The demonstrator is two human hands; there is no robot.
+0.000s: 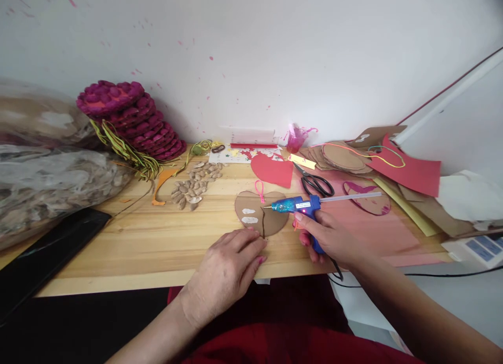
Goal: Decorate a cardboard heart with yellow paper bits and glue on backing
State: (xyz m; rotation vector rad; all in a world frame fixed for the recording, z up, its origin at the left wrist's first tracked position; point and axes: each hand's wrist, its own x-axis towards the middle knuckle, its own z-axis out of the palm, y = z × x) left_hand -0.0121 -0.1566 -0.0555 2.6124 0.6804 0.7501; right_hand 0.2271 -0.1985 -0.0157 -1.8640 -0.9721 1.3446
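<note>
A brown cardboard apple shape (275, 225) lies flat near the table's front edge, with two white patches on its left part and a pink loop (259, 188) at its top. A thin dark string (263, 225) runs down its middle. My left hand (228, 267) rests at the lower edge of the shape, fingers closed around the string's lower end. My right hand (328, 235) grips a blue glue gun (302, 206) with a clear glue stick at its back. The gun's nozzle points left, over the shape near the string's top.
Nut shells (196, 186) lie left of centre, beside purple shell-covered discs (133, 120). Black scissors (316, 185), red paper (273, 170) and cardboard discs (341, 157) lie behind. Plastic bags (58, 175) and a black tray (51, 254) fill the left; a black cord (432, 275) hangs right.
</note>
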